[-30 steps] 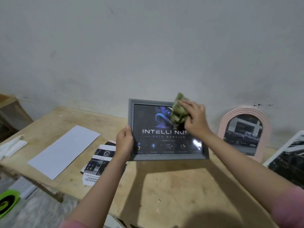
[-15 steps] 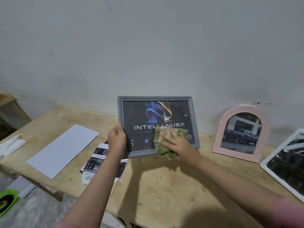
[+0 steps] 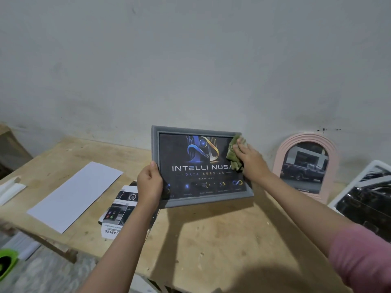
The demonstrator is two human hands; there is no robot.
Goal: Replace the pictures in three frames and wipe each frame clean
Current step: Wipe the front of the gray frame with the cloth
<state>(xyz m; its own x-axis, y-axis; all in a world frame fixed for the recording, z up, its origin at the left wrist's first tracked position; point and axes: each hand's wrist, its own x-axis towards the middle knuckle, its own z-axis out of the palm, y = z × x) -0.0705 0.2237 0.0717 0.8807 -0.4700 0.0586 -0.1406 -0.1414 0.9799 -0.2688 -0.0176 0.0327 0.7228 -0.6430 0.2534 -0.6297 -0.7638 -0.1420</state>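
The grey frame (image 3: pixel 201 166) is up off the table (image 3: pixel 222 240), tilted back, its face to the camera, and it is the centre of everything here. The left hand (image 3: pixel 149 182) grips its lower left edge, thumb on the front, the other fingers curled out of sight behind. The right hand (image 3: pixel 250 159) lies across the frame's right side, fingers fairly straight and together, pressing a green cloth (image 3: pixel 233 154) flat against the glass near the upper right corner. The cloth covers the end of the word "INTELLI NUSA" on the dark poster inside, and "DATA SERVICE" reads clear below it.

Right of the frame, a pink arched frame (image 3: pixel 304 166) leans against the wall (image 3: pixel 190 60), a picture of a dark pickup truck in it. Further right still, a white frame (image 3: pixel 364 189) lies on the table, a dark glossy picture showing; its far end runs out of view.

Left of the grey frame and partly beneath it, a printed leaflet (image 3: pixel 119 208) lies on the wood, with screens and dials on it and the letters "VANCED" upside down at its near end. Left again, a plain white sheet (image 3: pixel 76 195) lies slantwise, well apart from the frame. At the table's far left edge sits a white strip (image 3: pixel 10 190), too blurred to name. Below the table's left corner a green and black thing (image 3: pixel 6 265) peeks in from the floor. A pink sleeve (image 3: pixel 364 261) shows on the right arm.
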